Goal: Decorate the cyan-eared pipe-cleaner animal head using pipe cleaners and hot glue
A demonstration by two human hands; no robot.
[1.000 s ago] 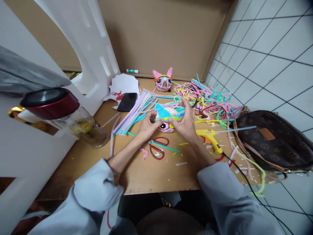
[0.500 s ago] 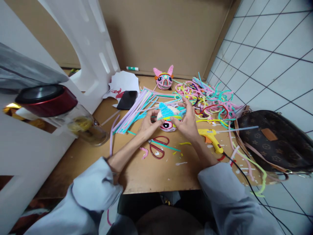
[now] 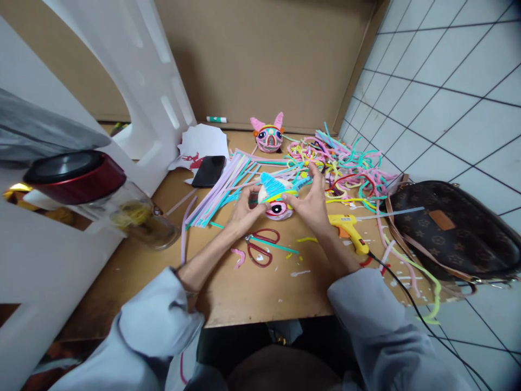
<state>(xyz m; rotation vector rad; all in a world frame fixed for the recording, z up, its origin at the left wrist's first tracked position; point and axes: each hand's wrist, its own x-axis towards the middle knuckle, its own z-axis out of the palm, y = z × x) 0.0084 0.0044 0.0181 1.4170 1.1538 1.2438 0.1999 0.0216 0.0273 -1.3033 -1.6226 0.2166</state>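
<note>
Both my hands hold a small pipe-cleaner craft head (image 3: 276,195) over the middle of the wooden table (image 3: 244,288). It has a blue ear, a yellow band and a pink face with a dark eye. My left hand (image 3: 244,210) grips its left side with curled fingers. On its right side my right hand (image 3: 311,201) presses with the thumb while the fingers reach up over the blue top. Red scissors (image 3: 260,247) lie just in front of my hands. A yellow glue gun (image 3: 349,231) lies by my right wrist.
A finished pink craft head (image 3: 268,136) stands at the back. Straight pipe cleaners (image 3: 222,187) lie at left, a tangled heap (image 3: 345,163) at right. A black phone (image 3: 209,170), a red-lidded jar (image 3: 101,201) and a brown handbag (image 3: 451,233) are around.
My hands and the craft head stay at the same spot; the fingers shift slightly on it. The view has moved a little.
</note>
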